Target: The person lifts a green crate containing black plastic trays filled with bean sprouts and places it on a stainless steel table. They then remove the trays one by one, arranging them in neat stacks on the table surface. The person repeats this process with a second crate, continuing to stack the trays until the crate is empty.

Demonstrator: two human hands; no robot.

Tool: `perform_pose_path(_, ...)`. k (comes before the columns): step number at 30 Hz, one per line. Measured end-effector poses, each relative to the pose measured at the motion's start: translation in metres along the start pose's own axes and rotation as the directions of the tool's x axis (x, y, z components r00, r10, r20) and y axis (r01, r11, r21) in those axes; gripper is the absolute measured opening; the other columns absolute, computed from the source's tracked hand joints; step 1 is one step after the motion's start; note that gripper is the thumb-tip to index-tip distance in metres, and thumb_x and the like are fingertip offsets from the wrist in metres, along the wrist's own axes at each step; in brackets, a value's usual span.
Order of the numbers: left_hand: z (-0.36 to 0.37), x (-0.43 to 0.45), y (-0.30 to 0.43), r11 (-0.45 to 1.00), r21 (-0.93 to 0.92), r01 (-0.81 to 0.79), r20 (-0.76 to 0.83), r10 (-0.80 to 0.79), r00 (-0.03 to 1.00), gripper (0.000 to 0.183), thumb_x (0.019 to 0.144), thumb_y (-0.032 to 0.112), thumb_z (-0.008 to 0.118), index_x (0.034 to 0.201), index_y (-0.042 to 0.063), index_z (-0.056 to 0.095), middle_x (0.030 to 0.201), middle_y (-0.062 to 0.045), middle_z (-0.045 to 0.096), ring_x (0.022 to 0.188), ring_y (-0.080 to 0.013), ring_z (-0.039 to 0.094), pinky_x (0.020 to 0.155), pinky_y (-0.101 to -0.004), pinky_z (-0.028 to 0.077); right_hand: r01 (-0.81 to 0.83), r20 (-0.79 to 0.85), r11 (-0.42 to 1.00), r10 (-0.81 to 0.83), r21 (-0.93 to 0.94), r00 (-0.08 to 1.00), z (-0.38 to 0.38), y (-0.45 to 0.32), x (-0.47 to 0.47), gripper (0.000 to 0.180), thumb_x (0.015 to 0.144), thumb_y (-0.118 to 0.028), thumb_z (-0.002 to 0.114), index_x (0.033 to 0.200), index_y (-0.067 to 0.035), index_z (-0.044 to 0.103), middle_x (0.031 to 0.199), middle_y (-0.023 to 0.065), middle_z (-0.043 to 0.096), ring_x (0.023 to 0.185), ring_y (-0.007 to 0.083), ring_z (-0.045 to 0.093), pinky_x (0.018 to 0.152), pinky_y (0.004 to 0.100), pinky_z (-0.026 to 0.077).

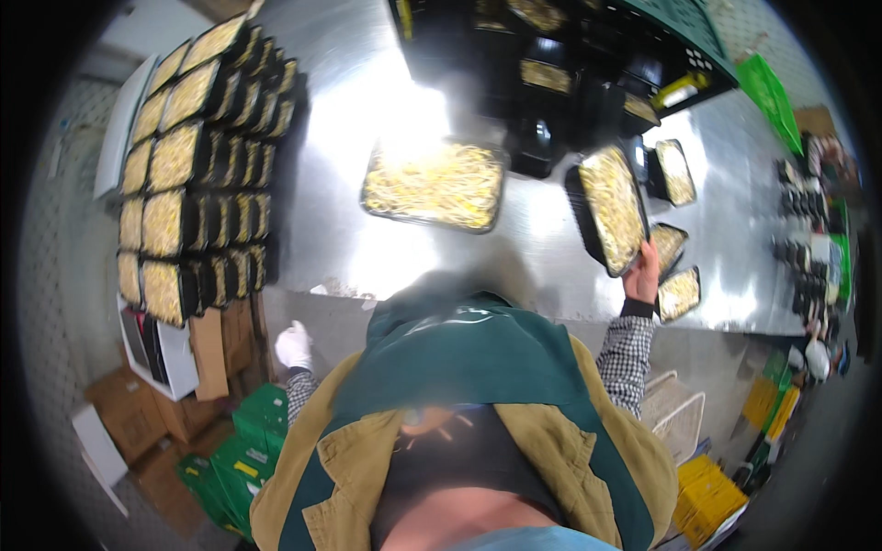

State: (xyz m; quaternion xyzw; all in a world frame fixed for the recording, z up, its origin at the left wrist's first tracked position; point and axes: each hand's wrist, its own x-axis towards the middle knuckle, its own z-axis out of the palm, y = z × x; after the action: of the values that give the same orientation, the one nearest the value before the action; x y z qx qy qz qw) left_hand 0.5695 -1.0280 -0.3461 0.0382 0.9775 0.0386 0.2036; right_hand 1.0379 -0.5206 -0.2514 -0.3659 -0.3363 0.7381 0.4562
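My right hand [643,275], bare, grips the near end of a black plastic tray of bean sprouts [612,210], which is tilted above the steel table [324,227]. Another sprout tray [437,184] lies in front of me, its clear wrap glaring under the light. In a white glove, my left hand [294,346] hangs off the table's front edge with nothing seen in it, one finger apart from the rest. Beyond my right hand are more sprout trays: one tray [675,172] farther back, and two smaller-looking ones [679,294] close by my wrist.
Stacked rows of sprout trays [165,165] rise at the left. A dark crate [475,76] holding more trays stands at the back. Cardboard boxes [127,406] and green crates [241,441] are low on the left; a yellow crate [706,496] sits low right. People are at the far right.
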Motion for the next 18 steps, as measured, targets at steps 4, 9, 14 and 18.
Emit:
perform_pose_path(4,-0.073,0.009,0.069,0.807,-0.267,-0.528,-0.515,0.344,0.785,0.040,0.098,0.028,0.038,0.107,0.001,0.066,0.094,-0.016,0.069,0.081,-0.0294,0.066,0.076,-0.0405,0.050,0.058,0.331,0.994,-0.024,-0.091,0.943,0.132,-0.033,0.005,0.027,0.092,-0.009,0.049,0.118,0.000,0.049,0.108,0.0074,0.061,0.095,0.0131,0.059,0.080,0.0256,0.049)
perform_pose_path(9,-0.194,-0.048,0.227,0.202,-0.571,-0.796,-0.696,0.395,0.600,0.055,0.103,0.027,0.034,0.149,0.004,0.014,0.137,-0.015,0.048,0.120,-0.0273,0.052,0.104,-0.0361,0.038,-0.050,0.588,0.969,0.186,-0.240,0.787,0.250,-0.007,0.018,0.009,0.094,-0.013,0.053,0.099,-0.005,0.053,0.089,0.0001,0.058,0.080,0.0081,0.056,0.071,0.0230,0.049)
perform_pose_path(14,-0.198,-0.113,0.303,0.280,0.046,-0.959,-0.561,0.802,0.208,0.045,0.095,0.015,0.049,0.137,0.002,0.043,0.138,-0.015,0.047,0.132,-0.0277,0.038,0.113,-0.0418,0.022,-0.144,0.591,0.950,0.288,-0.279,0.753,0.278,0.023,0.018,0.018,0.097,-0.023,0.054,0.101,-0.006,0.053,0.082,-0.0023,0.052,0.070,0.0077,0.055,0.066,0.0257,0.052)
perform_pose_path(18,-0.173,-0.123,0.324,0.203,0.189,-0.961,-0.362,0.924,0.124,0.055,0.091,0.029,0.048,0.142,0.011,0.038,0.143,-0.015,0.038,0.134,-0.0348,0.032,0.110,-0.0526,0.020,0.000,0.296,0.923,0.124,-0.386,0.947,0.216,0.061,0.049,0.022,0.098,-0.024,0.051,0.109,-0.005,0.054,0.085,0.0006,0.057,0.074,0.0100,0.059,0.067,0.0249,0.052)
